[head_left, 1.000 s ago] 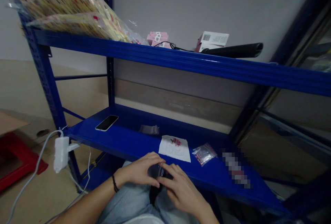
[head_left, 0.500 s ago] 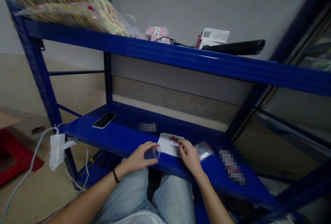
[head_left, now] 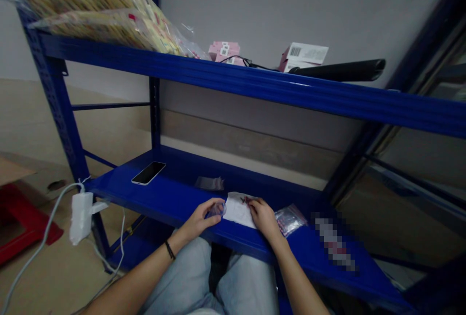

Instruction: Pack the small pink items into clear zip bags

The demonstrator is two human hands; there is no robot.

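Observation:
My left hand (head_left: 201, 218) is curled around a small clear container (head_left: 218, 207) at the left edge of a white paper sheet (head_left: 236, 210) on the lower blue shelf (head_left: 171, 193). My right hand (head_left: 264, 218) rests on the paper's right side, fingertips pinched at a small heap of red bits (head_left: 248, 200). What the fingertips hold is too small to make out. A clear bag of small red and dark pieces (head_left: 290, 218) lies just right of that hand.
A phone (head_left: 148, 173) lies at the shelf's left, a crumpled clear bag (head_left: 209, 183) behind the paper. The upper shelf (head_left: 255, 87) carries bagged packets (head_left: 94, 9), pink boxes (head_left: 224, 52), a white box (head_left: 304, 55) and a black tube (head_left: 342, 70). A white charger (head_left: 80, 210) hangs at left.
Both hands have moved from my lap up onto the shelf. The left one carried the clear container to the paper's edge, and the right one reached to the red bits.

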